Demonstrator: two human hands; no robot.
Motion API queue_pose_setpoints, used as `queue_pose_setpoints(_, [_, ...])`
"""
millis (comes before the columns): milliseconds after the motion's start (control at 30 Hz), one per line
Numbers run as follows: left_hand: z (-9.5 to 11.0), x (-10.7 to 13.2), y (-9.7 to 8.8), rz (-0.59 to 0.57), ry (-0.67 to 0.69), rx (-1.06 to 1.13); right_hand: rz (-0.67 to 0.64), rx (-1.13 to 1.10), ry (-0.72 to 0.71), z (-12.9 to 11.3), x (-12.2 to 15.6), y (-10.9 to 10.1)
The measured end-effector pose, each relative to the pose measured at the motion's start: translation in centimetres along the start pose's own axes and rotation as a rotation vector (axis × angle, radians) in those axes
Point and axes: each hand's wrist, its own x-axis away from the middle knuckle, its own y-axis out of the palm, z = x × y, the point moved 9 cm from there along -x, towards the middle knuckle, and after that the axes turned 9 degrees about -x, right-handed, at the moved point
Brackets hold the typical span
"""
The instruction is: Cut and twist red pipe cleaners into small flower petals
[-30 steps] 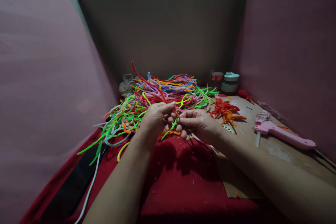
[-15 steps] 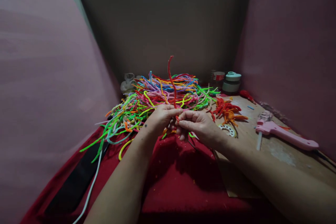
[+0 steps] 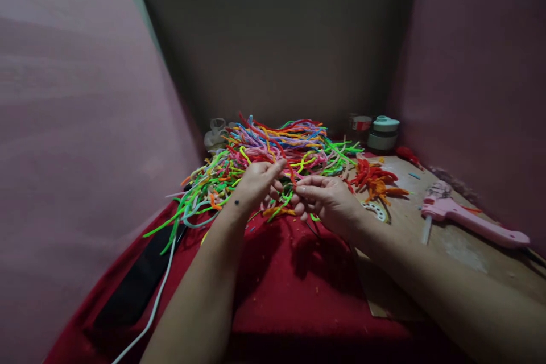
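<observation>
A big heap of pipe cleaners (image 3: 273, 151) in many colours lies on the red cloth (image 3: 298, 290) ahead of me. Both hands meet just in front of the heap. My left hand (image 3: 255, 185) pinches a red pipe cleaner (image 3: 289, 166) between thumb and fingers. My right hand (image 3: 326, 199) is closed on the near end of the same red pipe cleaner, fingertips almost touching the left hand. A few green and orange pieces lie under the hands.
A small pile of red and orange twisted pieces (image 3: 373, 177) lies on a brown board (image 3: 452, 239). A pink glue gun (image 3: 469, 220) rests at right. Tape rolls (image 3: 383, 132) stand at the back right. A white cable (image 3: 149, 313) and black strip (image 3: 136, 287) lie at left. Pink walls close both sides.
The red pipe cleaner stood straight up from my hands half a second ago; now it is bent down low between them. The view has shifted slightly left, so everything sits further right.
</observation>
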Motion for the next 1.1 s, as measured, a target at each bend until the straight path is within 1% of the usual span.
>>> queue_pose_setpoints(67, [0.7,1.3,-3.1,0.199,0.059,-0.057,-0.001,-0.032,0.011,-0.1,-0.1,-0.1])
queue_pose_setpoints(100, [1.0,2.3,-4.5,0.266,0.086,-0.124,-0.002,-0.039,0.012,-0.2,-0.2,-0.1])
queue_pose_setpoints(167, [1.0,4.4,-6.3,0.323,0.115,-0.374,-0.003,-0.049,0.016,-0.2,-0.2,-0.2])
queue_pose_setpoints(233, [0.0,6.2,-7.2,0.324,0.084,-0.731,-0.007,-0.056,0.025,-0.1,-0.2,-0.3])
queue_pose_setpoints(300, [-2.1,7.4,-7.6,0.271,-0.006,-1.006,-0.017,-0.064,0.028,0.0,-0.3,-0.3])
queue_pose_setpoints(333, [-3.4,7.8,-7.6,0.225,-0.072,-1.126,-0.023,-0.068,0.026,0.0,-0.3,-0.3])
queue_pose_setpoints(367, [-4.8,8.0,-7.4,0.153,-0.127,-1.223,-0.027,-0.071,0.022,0.0,-0.3,-0.4])
queue_pose_setpoints(433, [-6.8,8.1,-7.0,0.069,-0.216,-1.342,-0.034,-0.076,0.012,-0.1,-0.4,-0.5])
queue_pose_setpoints(500, [-7.6,8.1,-6.8,0.047,-0.241,-1.367,-0.046,-0.077,0.007,-0.1,-0.4,-0.6])
queue_pose_setpoints(633, [-7.6,8.3,-6.8,0.061,-0.241,-1.341,-0.066,-0.071,0.008,-0.1,-0.6,-0.6])
queue_pose_setpoints(800, [-8.3,10.1,-7.2,0.021,-0.228,-1.188,-0.069,-0.072,0.018,-0.1,-0.7,-0.4])
queue_pose_setpoints(833, [-8.5,10.5,-7.4,0.026,-0.237,-1.170,-0.068,-0.070,0.012,-0.2,-0.7,-0.4])
queue_pose_setpoints(933, [-8.8,11.6,-8.2,0.108,-0.285,-1.152,-0.061,-0.067,0.009,-0.2,-0.7,-0.4])
queue_pose_setpoints(1000, [-8.2,12.1,-7.7,0.148,-0.253,-1.129,-0.057,-0.058,0.013,-0.2,-0.7,-0.4])
queue_pose_setpoints(1100, [-5.7,12.3,-5.5,0.189,-0.065,-1.048,-0.054,-0.036,0.014,-0.2,-0.6,-0.5])
